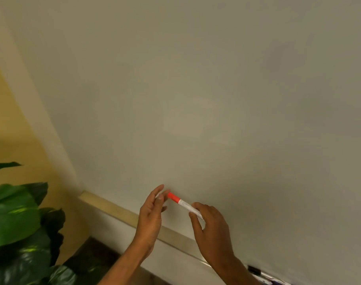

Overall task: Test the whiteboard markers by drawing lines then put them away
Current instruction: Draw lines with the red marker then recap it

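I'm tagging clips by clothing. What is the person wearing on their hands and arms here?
Both the left hand and right hand are bare: no gloves, rings, watch or bracelet show. The forearms are uncovered down to the frame's edge; no sleeve is in view.

Right hand (212, 227) grips marker (184, 204); left hand (151, 214) pinches its end.

Meeting-room or classroom-type interior, probably an office. A large wall-mounted whiteboard (216, 89) fills most of the view, and a pale ledge (114, 206) runs along its lower edge. Several markers (261, 274) lie on that ledge at lower right, and a red-capped marker (181, 202) is held just in front of the board. A broad-leaved green plant (17, 219) stands at left beside a yellow wall (9, 130), above a dark floor (89, 258).
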The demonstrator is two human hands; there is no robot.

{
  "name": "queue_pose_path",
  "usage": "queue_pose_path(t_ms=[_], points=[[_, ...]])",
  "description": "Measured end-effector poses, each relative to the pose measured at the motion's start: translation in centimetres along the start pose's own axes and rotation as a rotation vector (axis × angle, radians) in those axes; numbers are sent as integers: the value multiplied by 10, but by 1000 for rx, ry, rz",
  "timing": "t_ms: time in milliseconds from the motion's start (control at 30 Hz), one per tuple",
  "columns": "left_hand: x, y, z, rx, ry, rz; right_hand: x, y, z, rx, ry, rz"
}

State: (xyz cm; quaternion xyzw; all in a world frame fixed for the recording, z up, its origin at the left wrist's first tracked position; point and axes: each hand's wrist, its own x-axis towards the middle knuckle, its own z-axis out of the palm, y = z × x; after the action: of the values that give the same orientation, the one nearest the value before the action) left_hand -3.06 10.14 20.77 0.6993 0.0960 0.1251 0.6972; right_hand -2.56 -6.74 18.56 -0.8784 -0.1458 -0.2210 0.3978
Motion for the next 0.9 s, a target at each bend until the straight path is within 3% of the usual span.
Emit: queue_pose_path(t_ms=[67, 233, 333, 500, 767, 900], points=[[8, -24, -17, 177, 30, 31, -3, 4, 24, -11, -34, 44], [26, -98, -64, 887, -48, 296, -10, 21, 86, -4, -119, 117], [32, -129, -81, 1125, -116, 294, -11, 30, 118, -12, -160, 157], [39, -162, -100, 1242, -180, 188, -12, 44, 170, -48, -256, 202], [55, -196, -118, 1240, -245, 110, -20, 66, 233, -125, -351, 236], [63, -223, -123, 1189, -247, 165, -27, 77, 251, -163, -382, 243]])
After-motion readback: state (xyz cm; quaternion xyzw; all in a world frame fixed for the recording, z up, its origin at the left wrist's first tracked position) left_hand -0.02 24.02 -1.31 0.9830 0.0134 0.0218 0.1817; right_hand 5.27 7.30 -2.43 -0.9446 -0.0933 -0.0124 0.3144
